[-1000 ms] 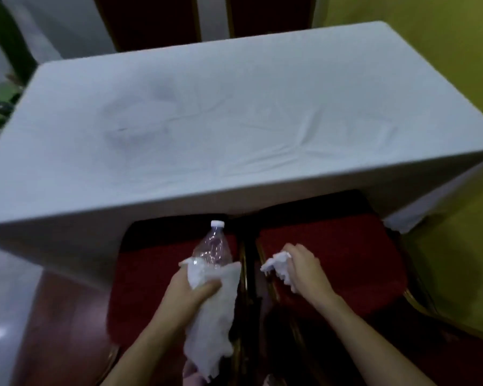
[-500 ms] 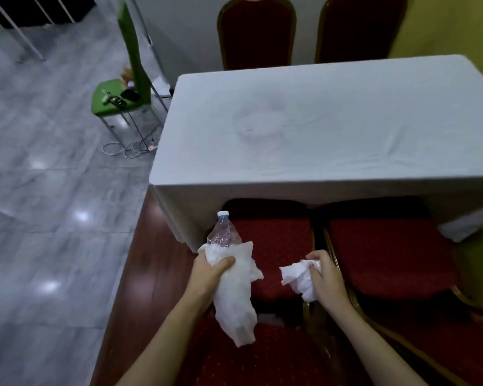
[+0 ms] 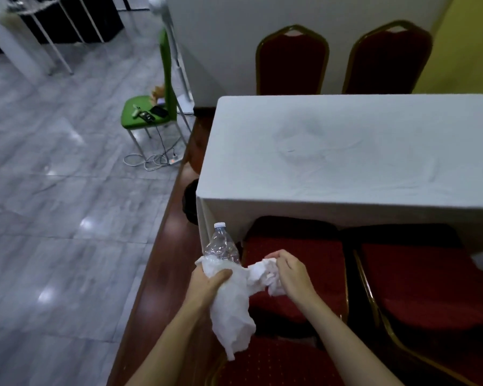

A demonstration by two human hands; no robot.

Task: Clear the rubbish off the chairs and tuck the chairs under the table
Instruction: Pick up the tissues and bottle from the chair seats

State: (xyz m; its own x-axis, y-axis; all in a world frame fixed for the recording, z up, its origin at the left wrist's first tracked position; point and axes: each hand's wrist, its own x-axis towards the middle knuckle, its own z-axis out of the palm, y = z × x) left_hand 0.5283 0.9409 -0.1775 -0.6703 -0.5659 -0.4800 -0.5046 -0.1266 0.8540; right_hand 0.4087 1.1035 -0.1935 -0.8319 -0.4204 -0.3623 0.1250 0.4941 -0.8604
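My left hand (image 3: 207, 285) grips a clear plastic bottle (image 3: 222, 245) with a white cap, together with a long crumpled white tissue (image 3: 232, 313) that hangs below it. My right hand (image 3: 290, 274) pinches a smaller crumpled tissue (image 3: 265, 277), held right against the left hand's tissue. Both hands are above the left red chair seat (image 3: 299, 254), which is partly under the white-clothed table (image 3: 346, 151). A second red seat (image 3: 424, 280) sits beside it on the right.
Two red chairs with gold frames (image 3: 292, 62) (image 3: 388, 59) stand at the table's far side. A green chair (image 3: 148, 112) with small items and cables on the floor stands left. A dark bin (image 3: 190, 201) sits by the table's left corner. Grey tiled floor spreads left.
The view has swung left and lifted. My right hand has moved its tissue leftward until it meets the tissue in my left hand. The left hand's grip is unchanged.
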